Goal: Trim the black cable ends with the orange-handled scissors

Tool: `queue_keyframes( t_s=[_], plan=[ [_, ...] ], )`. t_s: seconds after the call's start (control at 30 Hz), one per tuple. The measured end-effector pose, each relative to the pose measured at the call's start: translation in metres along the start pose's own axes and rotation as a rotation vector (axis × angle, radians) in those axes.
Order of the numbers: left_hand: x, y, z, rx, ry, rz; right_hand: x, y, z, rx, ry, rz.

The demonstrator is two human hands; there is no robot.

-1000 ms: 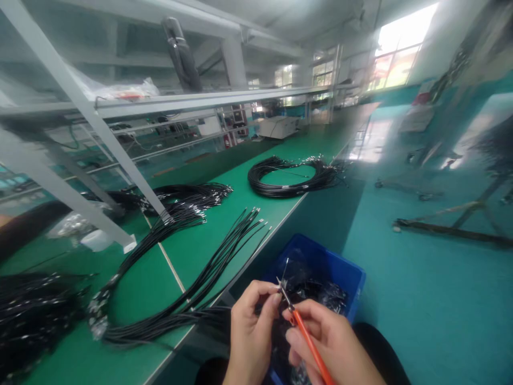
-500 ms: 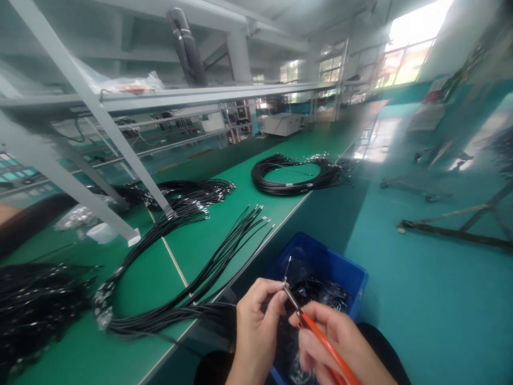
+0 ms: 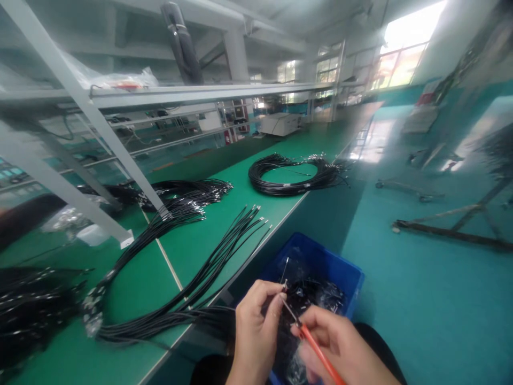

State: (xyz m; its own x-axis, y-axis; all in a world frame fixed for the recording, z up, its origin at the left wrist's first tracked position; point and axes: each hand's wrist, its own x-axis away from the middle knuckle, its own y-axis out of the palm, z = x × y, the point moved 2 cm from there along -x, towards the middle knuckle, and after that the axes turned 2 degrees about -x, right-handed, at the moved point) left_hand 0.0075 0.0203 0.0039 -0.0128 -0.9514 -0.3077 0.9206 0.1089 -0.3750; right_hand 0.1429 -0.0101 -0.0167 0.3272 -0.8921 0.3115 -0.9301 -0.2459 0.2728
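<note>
My left hand [image 3: 259,326] is closed in a pinch on a thin cable end [image 3: 285,284] with a small metal fitting; a slim wire sticks up above the fingertips. In my right hand [image 3: 334,342] are slender-nosed pliers [image 3: 316,346] with orange handles, fingers wrapped round them. Their metal tip points at my left thumb, close to the fitting; whether it touches is too small to tell. Below both hands stands a blue bin [image 3: 355,289] holding dark pieces and clear plastic.
The green workbench [image 3: 224,214] carries a curved bundle of black cables [image 3: 216,267], a coiled bundle [image 3: 288,184] farther back and a dark heap of cables [image 3: 36,315] at left. A grey shelf frame [image 3: 108,139] rises from the bench. Wheeled stands [image 3: 449,230] are on the floor at right.
The pliers' tip has drawn slightly down from the fitting, and my right hand has shifted a little. My left hand keeps its pinch. The view has turned slightly.
</note>
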Motion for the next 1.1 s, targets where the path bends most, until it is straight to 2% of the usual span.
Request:
queue_keyframes(
  t_s=[0.17,0.23,0.3,0.4,0.53,0.6,0.77,0.83,0.9,0.97,1.03,1.1],
  plan=[
    [0.000,0.002,0.005,-0.081,0.062,-0.021,0.003,-0.006,-0.002,-0.046,-0.293,0.392],
    [0.002,0.005,0.008,-0.111,0.079,-0.044,0.001,-0.005,-0.008,-0.096,-0.381,0.485],
    [0.005,0.007,0.009,-0.161,0.089,-0.069,-0.004,-0.003,-0.014,-0.156,-0.404,0.503],
    [0.009,0.011,0.010,-0.288,0.139,-0.082,-0.012,-0.001,-0.018,-0.216,-0.356,0.483],
    [0.014,0.014,0.011,-0.469,0.217,-0.062,-0.020,-0.001,-0.017,-0.155,-0.339,0.532],
    [0.014,0.013,0.010,-0.465,0.191,-0.071,-0.022,0.000,-0.015,-0.136,-0.350,0.537],
    [0.004,0.003,0.004,-0.176,-0.002,-0.127,-0.015,-0.004,-0.012,-0.115,-0.374,0.455],
    [0.001,-0.003,0.002,-0.089,-0.052,-0.135,-0.009,-0.010,-0.013,-0.107,-0.338,0.303],
    [-0.002,-0.008,0.002,-0.020,-0.095,-0.140,-0.002,-0.014,-0.014,-0.130,-0.227,0.053],
    [-0.005,-0.012,0.003,0.055,-0.138,-0.149,0.005,-0.017,-0.015,-0.160,-0.101,-0.126],
    [-0.006,-0.013,0.004,0.126,-0.178,-0.161,0.011,-0.018,-0.016,-0.161,-0.013,-0.191],
    [-0.007,-0.013,0.005,0.183,-0.199,-0.175,0.013,-0.018,-0.015,-0.162,0.010,-0.187]
  ],
)
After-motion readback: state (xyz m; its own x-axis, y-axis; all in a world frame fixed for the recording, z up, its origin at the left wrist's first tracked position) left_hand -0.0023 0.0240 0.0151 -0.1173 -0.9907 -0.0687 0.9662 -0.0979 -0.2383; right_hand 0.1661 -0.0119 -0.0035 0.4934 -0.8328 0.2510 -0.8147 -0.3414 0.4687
